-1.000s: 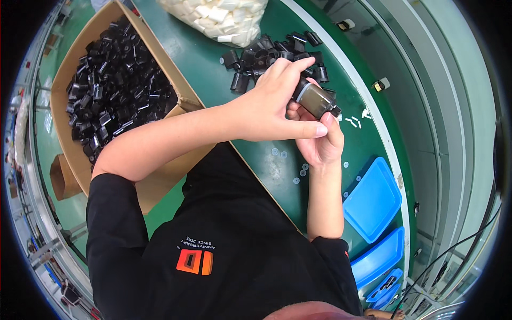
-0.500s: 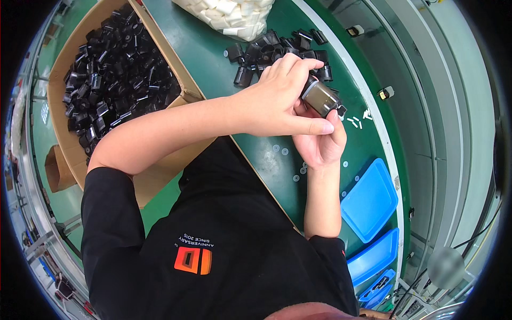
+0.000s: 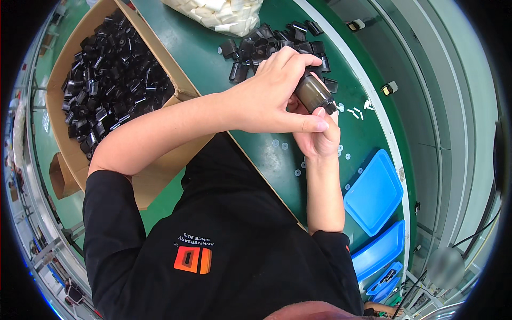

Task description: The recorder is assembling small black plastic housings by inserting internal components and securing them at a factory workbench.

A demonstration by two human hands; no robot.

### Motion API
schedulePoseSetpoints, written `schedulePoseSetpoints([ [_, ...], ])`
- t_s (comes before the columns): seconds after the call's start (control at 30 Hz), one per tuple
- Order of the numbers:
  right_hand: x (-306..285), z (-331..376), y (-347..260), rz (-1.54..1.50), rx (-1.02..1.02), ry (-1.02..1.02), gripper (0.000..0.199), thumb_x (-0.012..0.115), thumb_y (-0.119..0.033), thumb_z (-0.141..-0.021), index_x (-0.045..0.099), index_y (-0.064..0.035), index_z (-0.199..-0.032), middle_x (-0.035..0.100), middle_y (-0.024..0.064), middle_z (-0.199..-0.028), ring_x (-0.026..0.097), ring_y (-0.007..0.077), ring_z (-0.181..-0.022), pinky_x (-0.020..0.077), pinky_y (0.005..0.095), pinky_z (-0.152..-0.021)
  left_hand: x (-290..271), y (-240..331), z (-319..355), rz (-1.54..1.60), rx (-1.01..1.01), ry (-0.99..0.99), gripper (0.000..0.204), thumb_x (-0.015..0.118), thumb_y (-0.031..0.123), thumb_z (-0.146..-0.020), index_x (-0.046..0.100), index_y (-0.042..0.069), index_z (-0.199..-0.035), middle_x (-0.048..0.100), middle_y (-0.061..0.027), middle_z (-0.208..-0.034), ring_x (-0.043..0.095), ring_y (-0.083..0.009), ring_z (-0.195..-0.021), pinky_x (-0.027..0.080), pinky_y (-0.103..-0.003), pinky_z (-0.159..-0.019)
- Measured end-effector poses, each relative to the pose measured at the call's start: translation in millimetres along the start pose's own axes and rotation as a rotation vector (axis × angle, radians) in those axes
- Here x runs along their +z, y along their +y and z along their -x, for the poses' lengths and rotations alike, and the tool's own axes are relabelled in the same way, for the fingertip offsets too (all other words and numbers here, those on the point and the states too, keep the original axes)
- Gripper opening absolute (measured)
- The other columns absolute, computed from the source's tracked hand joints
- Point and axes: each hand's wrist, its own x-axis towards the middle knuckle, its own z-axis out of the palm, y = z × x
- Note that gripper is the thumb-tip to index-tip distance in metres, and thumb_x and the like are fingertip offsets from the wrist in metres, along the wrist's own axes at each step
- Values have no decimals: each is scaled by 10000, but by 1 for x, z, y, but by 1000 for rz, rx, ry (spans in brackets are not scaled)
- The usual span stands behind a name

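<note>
Over the green table, both my hands hold a smoky, see-through plastic container with black ends. My left hand arches over it from the left, fingers on its far end and thumb stretched toward my right hand. From below, my right hand cups the container, thumb near its narrow black near end. Some right-hand fingers are hidden behind the container. A loose pile of similar dark plastic pieces lies just beyond my hands. Small translucent discs and short white sticks are scattered around them.
To my left stands a cardboard box full of black plastic pieces. A clear bag of white blocks sits at the far side. Blue trays line the table's right side, beside its pale edge.
The container has turned slightly in my hands, its narrow black end now pointing more toward the lower right. My hands keep their hold around it. The view has shifted a little.
</note>
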Motion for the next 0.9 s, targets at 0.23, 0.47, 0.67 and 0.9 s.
schedulePoseSetpoints([
  [0.23,-2,0,10,121,-42,34,655,737,-159,-792,479,5,-1372,603,171,-1242,611,274,-1121,461,427,-1019,-7,-1,-2,-14,105,0,745,773,381,-781,438,34,-1348,431,-161,-1156,493,-300,-1046,454,-377,-901],
  [0.47,12,5,-8,44,-56,-75,499,679,21,-845,521,1,-1319,606,118,-1234,616,174,-1092,502,323,-976,0,2,-1,131,54,-60,840,730,468,-765,398,33,-1403,403,-117,-1188,476,-227,-1066,428,-348,-942],
  [0.67,20,15,-24,74,6,-120,498,679,3,-869,498,30,-1332,606,124,-1223,620,175,-1090,507,328,-972,3,0,1,394,-2,-42,896,668,560,-803,354,11,-1438,395,-103,-1232,443,-218,-1162,359,-360,-1026],
  [0.9,17,37,16,55,-256,-81,497,705,25,-836,530,11,-1301,600,105,-1239,587,178,-1142,503,334,-962,15,7,7,238,166,-13,840,563,640,-810,469,-8,-1337,422,-129,-1120,462,-216,-1016,386,-324,-893],
])
